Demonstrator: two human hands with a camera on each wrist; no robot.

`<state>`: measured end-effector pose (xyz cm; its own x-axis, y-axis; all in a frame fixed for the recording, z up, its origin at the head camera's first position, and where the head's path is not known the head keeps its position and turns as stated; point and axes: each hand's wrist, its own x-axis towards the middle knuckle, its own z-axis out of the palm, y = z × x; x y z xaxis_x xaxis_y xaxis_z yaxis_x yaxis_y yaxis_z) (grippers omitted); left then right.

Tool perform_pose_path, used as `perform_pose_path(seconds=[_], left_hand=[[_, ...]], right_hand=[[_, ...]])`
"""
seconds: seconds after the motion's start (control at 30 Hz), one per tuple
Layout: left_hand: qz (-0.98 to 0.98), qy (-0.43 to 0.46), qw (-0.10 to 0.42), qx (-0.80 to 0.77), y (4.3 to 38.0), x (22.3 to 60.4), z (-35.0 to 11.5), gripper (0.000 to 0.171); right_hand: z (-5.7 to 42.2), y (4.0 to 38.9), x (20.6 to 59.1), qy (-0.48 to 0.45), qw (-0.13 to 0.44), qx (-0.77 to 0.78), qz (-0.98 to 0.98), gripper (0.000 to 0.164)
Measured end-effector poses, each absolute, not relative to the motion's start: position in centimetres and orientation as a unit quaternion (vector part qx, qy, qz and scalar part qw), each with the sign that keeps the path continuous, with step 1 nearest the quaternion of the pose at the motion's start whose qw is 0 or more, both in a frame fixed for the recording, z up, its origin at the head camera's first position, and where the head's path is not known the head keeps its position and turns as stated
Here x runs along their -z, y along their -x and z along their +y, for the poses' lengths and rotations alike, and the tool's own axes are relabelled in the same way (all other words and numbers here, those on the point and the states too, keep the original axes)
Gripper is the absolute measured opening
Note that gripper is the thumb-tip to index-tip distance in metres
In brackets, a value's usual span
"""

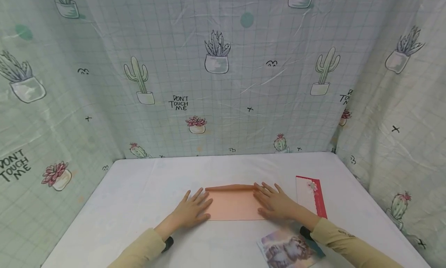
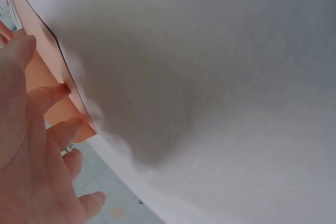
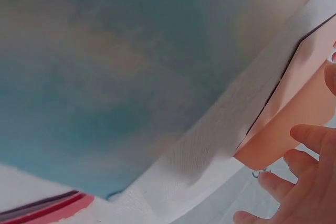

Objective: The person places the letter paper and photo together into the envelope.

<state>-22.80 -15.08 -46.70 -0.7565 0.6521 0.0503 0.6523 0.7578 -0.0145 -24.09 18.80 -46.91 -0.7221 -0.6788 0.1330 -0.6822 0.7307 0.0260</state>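
A peach-orange paper rectangle, envelope-like, lies flat in the middle of the white table. Along its far side a darker orange flap stands partly raised. My left hand rests at the paper's left edge with spread, fairly straight fingers. On the opposite side, my right hand touches the right end, its fingertips by the flap. The left wrist view has fingers against the paper's end. In the right wrist view, the flap rises beside spread right fingers.
A white card with a red border and a flower lies right of my right hand. Nearer me, under the right forearm, is a picture card with furry animals. A cactus-print curtain surrounds the white table.
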Motion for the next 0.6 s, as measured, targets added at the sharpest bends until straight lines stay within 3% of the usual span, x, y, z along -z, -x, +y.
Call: perform_pose_path(seconds=[0.6], left_hand=[[-0.911,0.405,0.037,-0.068,25.4,46.3,-15.1,0.055]], right_hand=[[18.6,25.1,46.9,-0.348,0.051,-0.017,-0.936,0.054]])
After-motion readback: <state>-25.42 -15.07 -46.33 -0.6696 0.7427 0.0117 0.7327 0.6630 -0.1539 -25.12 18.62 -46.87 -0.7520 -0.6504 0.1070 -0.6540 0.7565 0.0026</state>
